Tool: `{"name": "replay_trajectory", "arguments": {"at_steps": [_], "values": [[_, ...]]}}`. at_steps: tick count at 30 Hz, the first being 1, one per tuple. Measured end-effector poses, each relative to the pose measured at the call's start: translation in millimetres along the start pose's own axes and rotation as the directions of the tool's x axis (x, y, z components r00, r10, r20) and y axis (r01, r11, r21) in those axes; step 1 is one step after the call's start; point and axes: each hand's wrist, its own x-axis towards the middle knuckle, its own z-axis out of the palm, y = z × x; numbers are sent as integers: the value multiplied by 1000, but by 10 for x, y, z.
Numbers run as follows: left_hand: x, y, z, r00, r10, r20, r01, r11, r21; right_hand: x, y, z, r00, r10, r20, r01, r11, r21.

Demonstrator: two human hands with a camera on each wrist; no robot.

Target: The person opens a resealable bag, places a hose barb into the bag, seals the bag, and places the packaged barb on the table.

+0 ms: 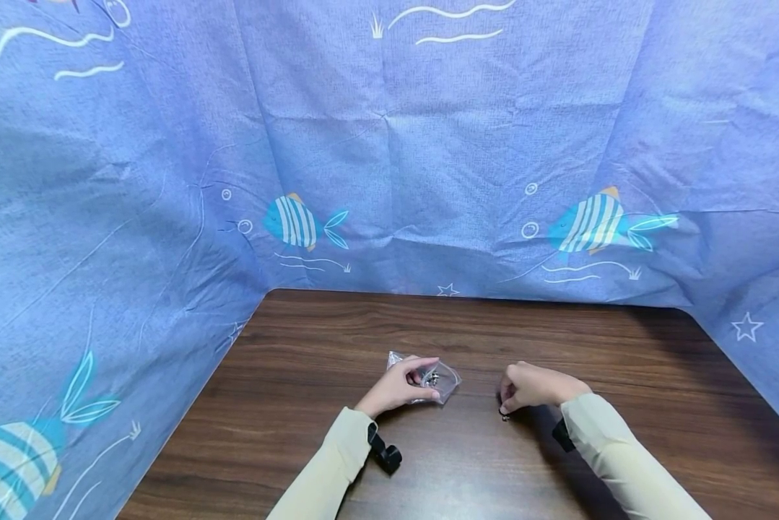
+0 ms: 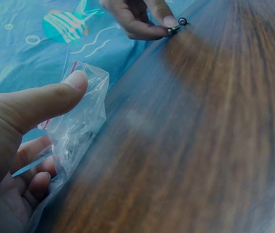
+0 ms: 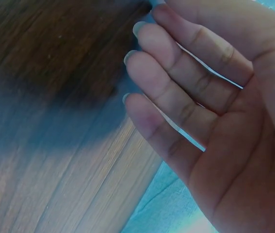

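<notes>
My left hand holds a small clear zip-lock bag by its mouth, thumb on one side and fingers on the other. Through the plastic, several tiny shiny metal parts show. In the left wrist view the bag's red zip strip lies near the thumb. To the right, my right hand bends down to the tabletop, pinching a tiny dark metal fastener between thumb and forefinger. A small dark ring-shaped end shows beside those fingertips. In the right wrist view the other fingers are loosely curled, and the pinch is mostly hidden.
Both hands work over a dark wood-grain table. Blue cloth printed with fish hangs behind it and along its sides. A black strap mount sits on the left wrist, another on the right.
</notes>
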Motion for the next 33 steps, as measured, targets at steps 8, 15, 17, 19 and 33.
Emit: {"name": "replay_trajectory", "arguments": {"at_steps": [8, 15, 17, 19, 33], "values": [[9, 11, -8, 1000, -7, -4, 7, 1000, 3, 42, 14, 10, 998, -59, -9, 59, 998, -38], [10, 14, -10, 1000, -9, -3, 9, 1000, 0, 67, 22, 11, 998, -61, -21, 60, 997, -39], [12, 12, -10, 1000, -10, -4, 10, 1000, 0, 69, 18, 12, 997, -68, -22, 67, 997, -47], [14, 11, -10, 1000, -11, -3, 11, 1000, -1, 72, 12, 14, 997, -68, -22, 67, 996, -52], [-1, -5, -4, 1000, -8, -1, 8, 1000, 0, 111, 11, 38, 999, -42, -31, 40, 998, -46]]}}
